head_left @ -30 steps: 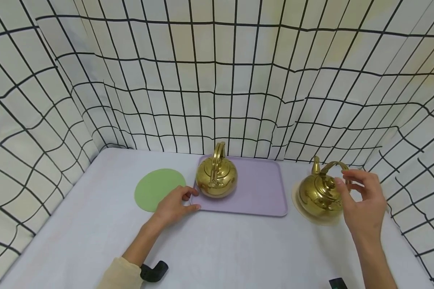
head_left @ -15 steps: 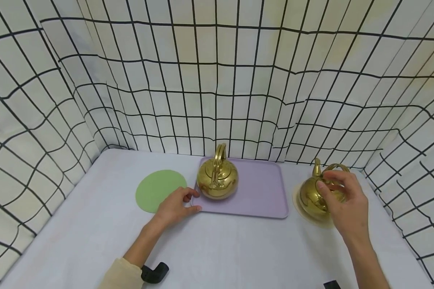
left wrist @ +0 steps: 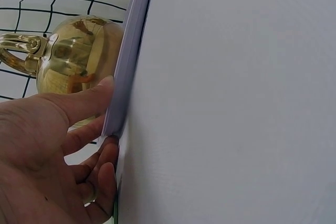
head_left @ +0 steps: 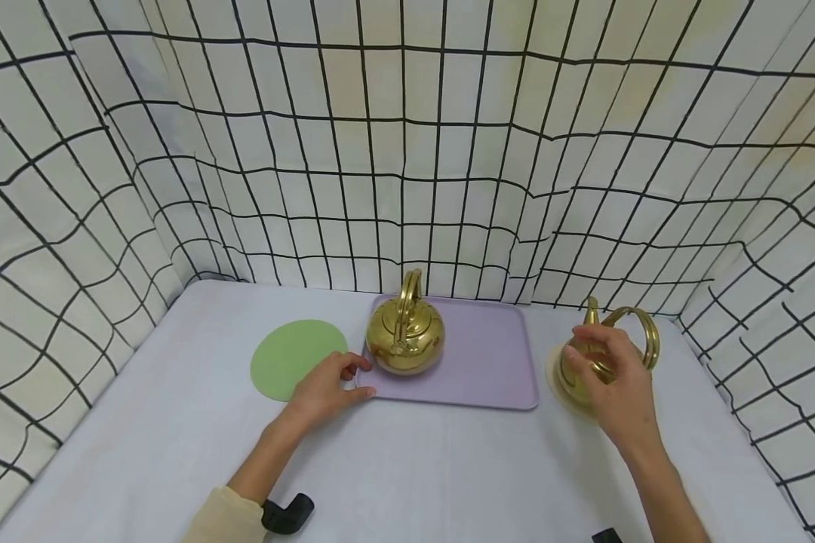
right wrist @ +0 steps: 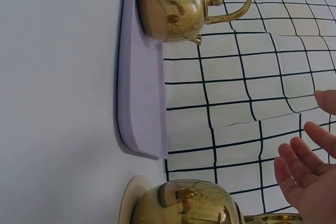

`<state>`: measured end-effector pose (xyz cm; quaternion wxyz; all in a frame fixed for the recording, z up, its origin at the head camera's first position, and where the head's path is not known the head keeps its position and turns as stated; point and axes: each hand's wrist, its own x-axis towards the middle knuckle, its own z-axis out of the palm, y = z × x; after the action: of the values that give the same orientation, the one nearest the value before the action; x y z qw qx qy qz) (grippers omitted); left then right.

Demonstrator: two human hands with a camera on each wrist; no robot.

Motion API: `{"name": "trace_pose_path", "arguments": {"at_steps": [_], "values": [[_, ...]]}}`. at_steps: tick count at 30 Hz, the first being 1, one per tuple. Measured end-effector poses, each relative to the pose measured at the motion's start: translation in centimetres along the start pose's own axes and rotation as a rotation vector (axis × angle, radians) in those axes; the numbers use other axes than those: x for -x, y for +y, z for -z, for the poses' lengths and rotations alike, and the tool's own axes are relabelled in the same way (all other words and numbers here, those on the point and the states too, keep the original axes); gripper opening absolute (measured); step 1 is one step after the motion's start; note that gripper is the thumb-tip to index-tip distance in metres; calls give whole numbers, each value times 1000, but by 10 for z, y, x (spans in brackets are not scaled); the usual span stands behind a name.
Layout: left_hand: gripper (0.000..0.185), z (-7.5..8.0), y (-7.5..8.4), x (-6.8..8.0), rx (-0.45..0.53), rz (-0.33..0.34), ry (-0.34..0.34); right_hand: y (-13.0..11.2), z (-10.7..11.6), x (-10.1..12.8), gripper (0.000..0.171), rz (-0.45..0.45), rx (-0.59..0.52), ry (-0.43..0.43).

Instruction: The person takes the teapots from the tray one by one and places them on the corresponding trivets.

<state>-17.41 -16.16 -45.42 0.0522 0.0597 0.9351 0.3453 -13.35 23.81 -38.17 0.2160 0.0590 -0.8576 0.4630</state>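
A brass teapot [head_left: 405, 335] stands upright on the left part of a lilac tray [head_left: 489, 362], its handle raised. My left hand [head_left: 327, 386] grips the tray's near left corner with thumb and fingers, seen close in the left wrist view. A second brass teapot [head_left: 641, 343] stands at the right on a round beige mat [head_left: 555, 377]. My right hand [head_left: 618, 388] is over the second teapot, covering much of its body in the head view. In the right wrist view its fingers [right wrist: 304, 163] are spread apart, with nothing between them.
A round green mat [head_left: 292, 362] lies left of the tray. White cloth covers the table [head_left: 435, 467]. Behind and beside it rise white curtains [head_left: 462, 151] with a black grid. Black camera parts [head_left: 288, 514] sit at the wrists.
My right hand has moved left from beside the second teapot's handle to in front of its body. The left hand, both teapots and the tray keep their places.
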Motion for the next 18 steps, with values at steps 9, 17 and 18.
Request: {"name": "trace_pose_path", "arguments": {"at_steps": [9, 17, 18], "values": [[35, 2, -1, 1, -4, 24, -17, 4, -9, -2, 39, 32, -6, -56], [36, 3, 1, 0, -4, 18, -30, 7, -14, -1, 43, 0, 69, -112], [36, 3, 2, 0, -5, 17, -31, 8, -14, -2, 43, 2, 74, -117]]}}
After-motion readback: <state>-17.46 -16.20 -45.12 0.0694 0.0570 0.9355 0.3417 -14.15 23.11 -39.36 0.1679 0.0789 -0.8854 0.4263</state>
